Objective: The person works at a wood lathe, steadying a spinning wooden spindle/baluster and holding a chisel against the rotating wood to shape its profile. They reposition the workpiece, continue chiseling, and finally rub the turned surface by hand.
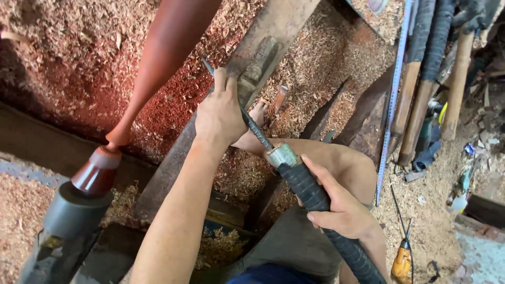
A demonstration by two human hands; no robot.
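A long turning chisel [294,173] with a black-wrapped handle and a metal collar runs from bottom right up to the tool rest [247,68]. My right hand [336,202] grips the black handle just below the collar. My left hand [218,113] presses down on the steel shaft where it crosses the wooden rest bar. The chisel's tip points at a reddish-brown turned wooden spindle [168,47], which tapers down to a narrow neck and a cone-shaped end [97,171] seated in a dark lathe centre [68,226].
Red and pale wood shavings [68,63] cover the lathe bed and floor. My bare knee [342,163] and foot [258,113] lie under the chisel. Several wooden-handled tools [421,79] and a steel ruler [392,105] lean at the right; an orange-handled screwdriver [402,260] lies below.
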